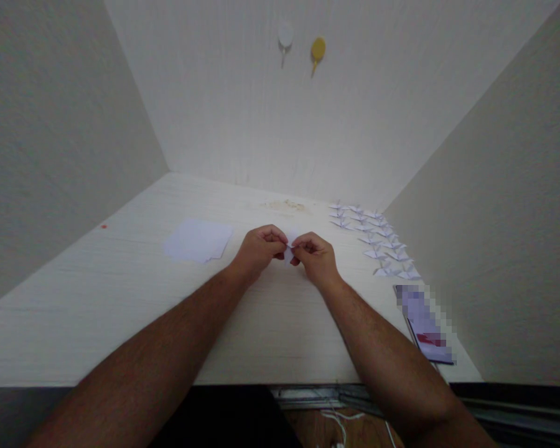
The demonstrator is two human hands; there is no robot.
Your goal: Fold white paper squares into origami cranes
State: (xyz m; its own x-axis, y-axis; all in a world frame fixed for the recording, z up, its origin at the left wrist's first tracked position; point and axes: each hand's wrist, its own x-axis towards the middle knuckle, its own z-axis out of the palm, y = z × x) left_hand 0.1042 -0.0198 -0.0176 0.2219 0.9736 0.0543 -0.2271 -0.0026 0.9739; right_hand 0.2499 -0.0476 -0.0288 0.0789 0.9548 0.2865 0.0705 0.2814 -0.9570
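Near the middle of the white table (135,298), a small piece of folded white paper (288,254) is held up between my two hands. My left hand (260,247) pinches its left side with thumb and fingertips. On the other side, my right hand (315,254) grips it the same way, the fingers curled. The fingertips cover much of the paper, so its exact folded shape cannot be made out. Several folded white paper cranes (376,239) stand in rows to the right of my hands. To the left lies a stack of white paper sheets (198,239).
A phone or tablet with a blurred screen (422,323) lies at the table's right front. Walls enclose the table on three sides. A white hook (285,36) and a yellow hook (318,50) are on the back wall. White cables (340,426) hang below the front edge.
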